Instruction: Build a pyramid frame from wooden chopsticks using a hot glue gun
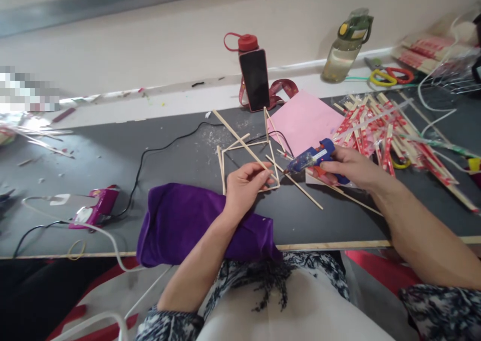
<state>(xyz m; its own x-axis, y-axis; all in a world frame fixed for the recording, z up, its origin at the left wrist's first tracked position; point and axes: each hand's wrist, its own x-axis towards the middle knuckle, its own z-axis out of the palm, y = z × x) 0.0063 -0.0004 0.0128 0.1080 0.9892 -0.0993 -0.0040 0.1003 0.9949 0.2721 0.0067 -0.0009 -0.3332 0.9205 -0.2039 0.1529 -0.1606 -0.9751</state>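
Between the fingertips of my left hand [246, 188] is a long wooden chopstick [236, 138], slanting up and away to the left. Its near end lies by the corner of a frame of joined chopsticks [246, 146] on the table. My right hand [351, 165] is wrapped round a blue glue gun [310, 158] with an orange trigger. The nozzle points left, close to the near end of that chopstick; whether they touch I cannot tell. Loose chopsticks [306, 193] lie under and beside the gun. A folded purple cloth [184, 220] lies beneath my left forearm.
Behind stand a red-capped bottle [248, 42] with a phone [254, 80] leaning on it, and a green-lidded bottle [343, 50]. Wrapped chopsticks [387, 130], pink paper [304, 120] and scissors [391, 76] lie right. A black cable [141, 165] runs to a magenta power strip [95, 205] at left.
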